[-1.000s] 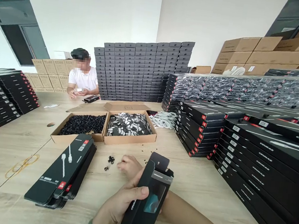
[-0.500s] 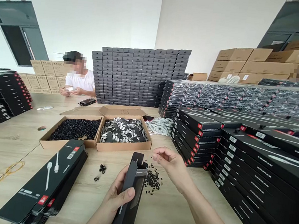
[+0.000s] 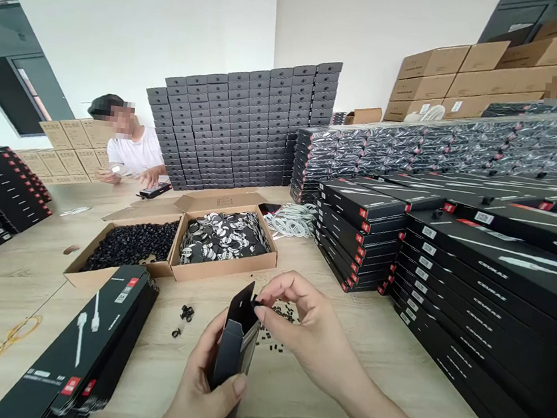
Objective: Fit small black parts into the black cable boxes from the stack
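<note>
My left hand (image 3: 202, 388) grips an upright black cardboard retail box (image 3: 235, 345), its top flap standing open. My right hand (image 3: 305, 326) reaches across to the box's open top, with thumb and forefinger pinched on a small black piece (image 3: 255, 304). Loose black pieces (image 3: 279, 314) lie scattered on the wooden table just beneath my right hand. A small cluster of black clips (image 3: 187, 313) sits left of the box. Nearer my left hand lies a stack of flat black boxes (image 3: 76, 347) printed with a white cable. The inside of the held box is hidden.
Open cardboard trays hold black pieces (image 3: 131, 244) and bagged white cables (image 3: 222, 236). Beyond them are coiled white cables (image 3: 290, 220) and a seated person in a white T-shirt (image 3: 132, 149) handling something. Stacked black boxes (image 3: 476, 278) wall the right side.
My right hand has moved left from above the loose pieces to the box's open top, pinching a piece there. The view has swung slightly left, and the box has tilted.
</note>
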Demonstrator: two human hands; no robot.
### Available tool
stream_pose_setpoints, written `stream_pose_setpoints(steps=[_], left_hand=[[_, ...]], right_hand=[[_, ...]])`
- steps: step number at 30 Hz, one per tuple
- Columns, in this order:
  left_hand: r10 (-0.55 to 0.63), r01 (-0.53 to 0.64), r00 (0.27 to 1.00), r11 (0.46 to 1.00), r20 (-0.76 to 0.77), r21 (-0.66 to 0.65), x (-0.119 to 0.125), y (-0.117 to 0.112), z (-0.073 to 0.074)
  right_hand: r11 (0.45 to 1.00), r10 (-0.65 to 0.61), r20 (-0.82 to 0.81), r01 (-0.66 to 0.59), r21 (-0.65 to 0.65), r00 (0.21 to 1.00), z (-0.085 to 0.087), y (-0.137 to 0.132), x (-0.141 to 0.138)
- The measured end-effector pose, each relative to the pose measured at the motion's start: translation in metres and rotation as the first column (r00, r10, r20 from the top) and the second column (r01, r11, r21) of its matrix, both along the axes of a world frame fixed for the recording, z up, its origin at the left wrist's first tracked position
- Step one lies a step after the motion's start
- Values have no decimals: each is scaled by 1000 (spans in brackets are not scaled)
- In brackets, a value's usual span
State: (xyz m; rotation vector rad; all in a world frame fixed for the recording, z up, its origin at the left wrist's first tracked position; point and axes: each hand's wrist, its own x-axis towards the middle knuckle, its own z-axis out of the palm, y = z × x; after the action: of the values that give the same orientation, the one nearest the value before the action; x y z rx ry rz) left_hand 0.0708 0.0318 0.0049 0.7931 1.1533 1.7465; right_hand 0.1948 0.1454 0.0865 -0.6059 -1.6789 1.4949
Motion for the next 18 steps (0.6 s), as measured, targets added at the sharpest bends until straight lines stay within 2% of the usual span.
stream_pose_setpoints(steps=[5, 9, 12, 15, 18], left_hand=[[-42, 43, 999, 998, -14, 49, 4, -1, 2], [-55, 57, 997, 997, -54, 43, 5, -5, 1], [-67, 72, 987, 997, -146, 31, 5, -6, 0], [-34, 55, 943, 997, -332, 54, 6, -7, 0], [0, 16, 907, 999, -422, 34, 5, -10, -4]], right_hand=[[991, -66, -76, 56, -123, 995, -3, -14, -9], [979, -126, -107, 107, -172, 986, -7, -20, -13], [977, -165, -91, 150, -149, 982, -8, -24, -13], [975, -205, -56, 199, -98, 977, -8, -28, -11], [987, -153, -39, 151, -61, 987, -4, -25, -5]])
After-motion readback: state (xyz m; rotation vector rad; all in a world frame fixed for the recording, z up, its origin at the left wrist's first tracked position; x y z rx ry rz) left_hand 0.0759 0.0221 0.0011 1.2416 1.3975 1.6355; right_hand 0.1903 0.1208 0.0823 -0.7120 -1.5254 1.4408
